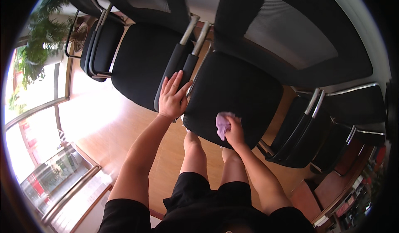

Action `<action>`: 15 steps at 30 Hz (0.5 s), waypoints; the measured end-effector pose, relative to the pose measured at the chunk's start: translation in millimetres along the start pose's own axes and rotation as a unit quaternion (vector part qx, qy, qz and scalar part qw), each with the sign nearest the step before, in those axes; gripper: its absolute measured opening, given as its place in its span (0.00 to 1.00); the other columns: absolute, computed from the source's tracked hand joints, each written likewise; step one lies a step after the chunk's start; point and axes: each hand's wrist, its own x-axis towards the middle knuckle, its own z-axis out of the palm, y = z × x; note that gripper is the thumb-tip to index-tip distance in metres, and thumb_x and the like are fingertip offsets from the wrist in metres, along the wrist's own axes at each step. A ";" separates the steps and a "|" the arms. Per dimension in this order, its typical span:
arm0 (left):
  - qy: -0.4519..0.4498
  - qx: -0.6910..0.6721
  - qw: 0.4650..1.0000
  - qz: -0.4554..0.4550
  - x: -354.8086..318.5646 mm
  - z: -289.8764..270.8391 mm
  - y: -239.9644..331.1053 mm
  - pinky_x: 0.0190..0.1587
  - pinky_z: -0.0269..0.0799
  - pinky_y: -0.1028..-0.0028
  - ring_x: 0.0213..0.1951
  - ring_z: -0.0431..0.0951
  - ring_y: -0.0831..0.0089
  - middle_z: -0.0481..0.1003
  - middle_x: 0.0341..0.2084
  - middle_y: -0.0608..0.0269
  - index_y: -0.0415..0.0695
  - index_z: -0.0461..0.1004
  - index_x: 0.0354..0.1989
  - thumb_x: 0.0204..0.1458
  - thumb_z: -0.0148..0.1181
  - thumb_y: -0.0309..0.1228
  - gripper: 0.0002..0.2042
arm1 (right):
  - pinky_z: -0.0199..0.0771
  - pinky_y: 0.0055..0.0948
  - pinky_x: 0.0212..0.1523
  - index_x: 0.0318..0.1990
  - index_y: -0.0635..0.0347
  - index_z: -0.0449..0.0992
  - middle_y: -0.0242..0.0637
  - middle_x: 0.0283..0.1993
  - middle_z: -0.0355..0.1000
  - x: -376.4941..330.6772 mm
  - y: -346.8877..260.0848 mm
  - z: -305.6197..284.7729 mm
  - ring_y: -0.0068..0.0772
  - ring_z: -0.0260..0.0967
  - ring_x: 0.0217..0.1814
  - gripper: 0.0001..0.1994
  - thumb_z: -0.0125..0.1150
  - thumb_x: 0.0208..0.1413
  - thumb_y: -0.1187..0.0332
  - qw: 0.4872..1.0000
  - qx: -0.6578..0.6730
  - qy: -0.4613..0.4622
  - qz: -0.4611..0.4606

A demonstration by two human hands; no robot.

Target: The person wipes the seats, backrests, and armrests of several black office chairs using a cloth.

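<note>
Light purple cloth (pixel 223 124) was bunched over the near right part of the middle chair's black seat (pixel 232 87). Right hand (pixel 235 133) gripped it, fingers closed around the fabric. Left hand (pixel 172 100) was open, palm down, fingers spread across two side-by-side black armrests (pixel 176 64) just left of that seat; held nothing. Far side: dark backrest (pixel 291 29) with a paler mesh panel. Next chair's black seat (pixel 143 62) stood left, past the armrests; more black chairs (pixel 295 133) to the right. Tan floor (pixel 166 166) below. Far left, green plant (pixel 45 29); near left, glass case (pixel 58 170). Near right, reddish-brown furniture, partly cut off.
</note>
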 end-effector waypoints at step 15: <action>0.048 -0.191 0.980 0.032 -16.7 11.6 -40.4 0.73 0.51 0.47 0.64 0.66 0.48 0.70 0.59 0.49 0.46 0.78 0.50 0.41 0.64 0.34 0.23 | 0.75 0.47 0.47 0.55 0.41 0.76 0.44 0.48 0.70 234.9 -269.5 66.5 0.58 0.72 0.49 0.24 0.63 0.49 0.75 0.921 -0.160 0.189 -0.300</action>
